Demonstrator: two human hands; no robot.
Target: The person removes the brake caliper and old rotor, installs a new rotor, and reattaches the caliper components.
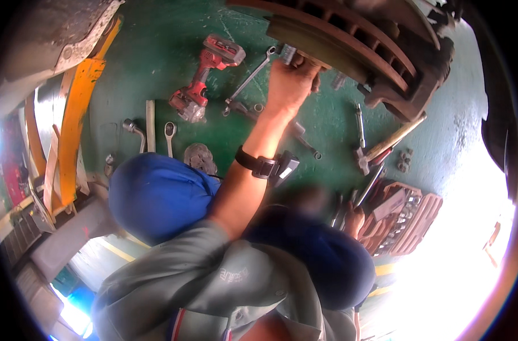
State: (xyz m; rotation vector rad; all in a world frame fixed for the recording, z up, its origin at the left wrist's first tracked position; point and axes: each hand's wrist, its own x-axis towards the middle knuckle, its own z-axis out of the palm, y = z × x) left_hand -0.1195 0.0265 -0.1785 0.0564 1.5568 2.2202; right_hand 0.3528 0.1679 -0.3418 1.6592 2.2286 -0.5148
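Note:
My left hand, wearing a dark watch, reaches up under a rusty brake disc assembly, fingers curled on a silver ridged fitting at its underside. My right hand, low at the right and partly hidden by my leg, has bent fingers beside long metal tools and an open socket case; what it grips is unclear. On the green floor around them lie a red impact wrench, combination wrenches and a hammer.
An orange metal frame stands at the left, below a grey body panel. A socket wrench, a ratchet and a pale bar lie left of centre. A small metal part lies right of the hammer.

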